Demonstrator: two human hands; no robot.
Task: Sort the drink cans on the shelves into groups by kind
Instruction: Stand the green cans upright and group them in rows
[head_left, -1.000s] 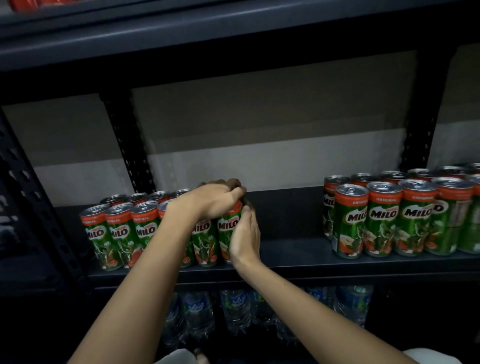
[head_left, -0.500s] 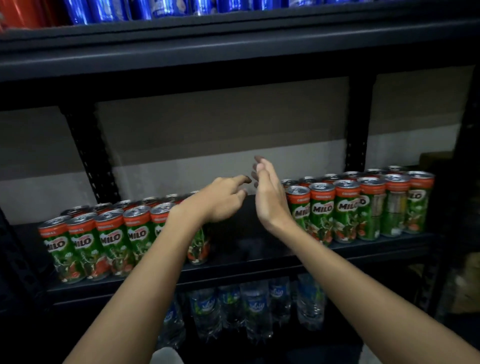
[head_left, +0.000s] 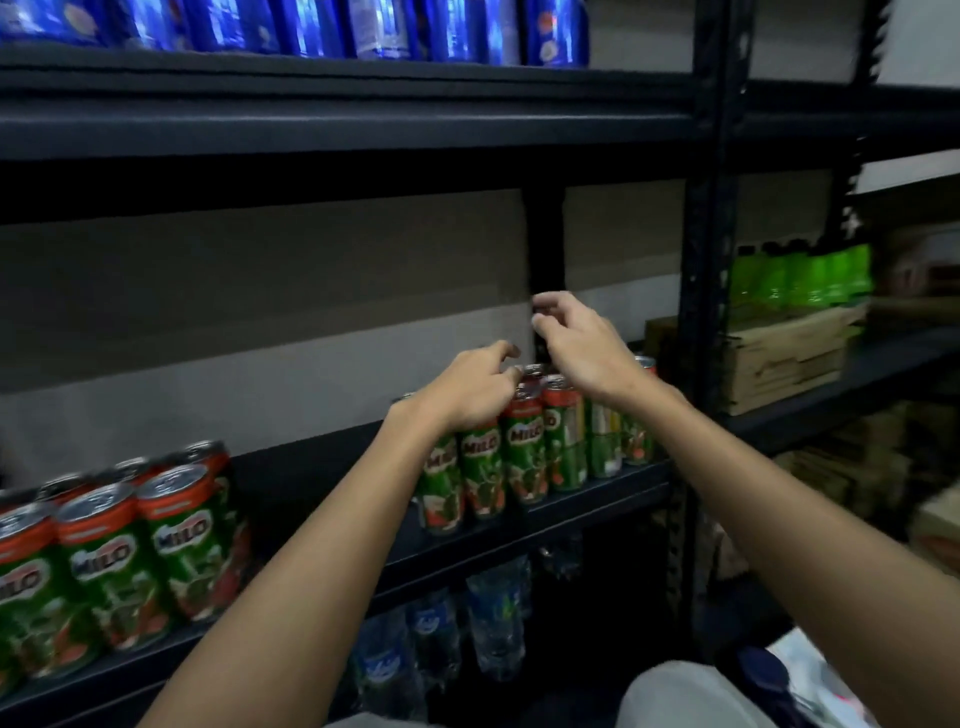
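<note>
Right of centre on the middle shelf (head_left: 597, 496): cluster of Milo cans (head_left: 524, 452); left hand (head_left: 470, 392) over their tops, fingers curled, fingertips touching a rim. Right hand (head_left: 582, 345) just above, fingers loosely bent, holding nothing; second Milo group (head_left: 119, 566) lower left.

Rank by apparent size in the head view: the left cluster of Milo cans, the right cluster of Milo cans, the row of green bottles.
1. Left cluster of green-and-red Milo cans, largest, but nearest the camera.
2. Right cluster of green-and-red Milo cans, partly hidden by the hands.
3. Row of bright green bottles, smallest, but farthest and blurred.
</note>
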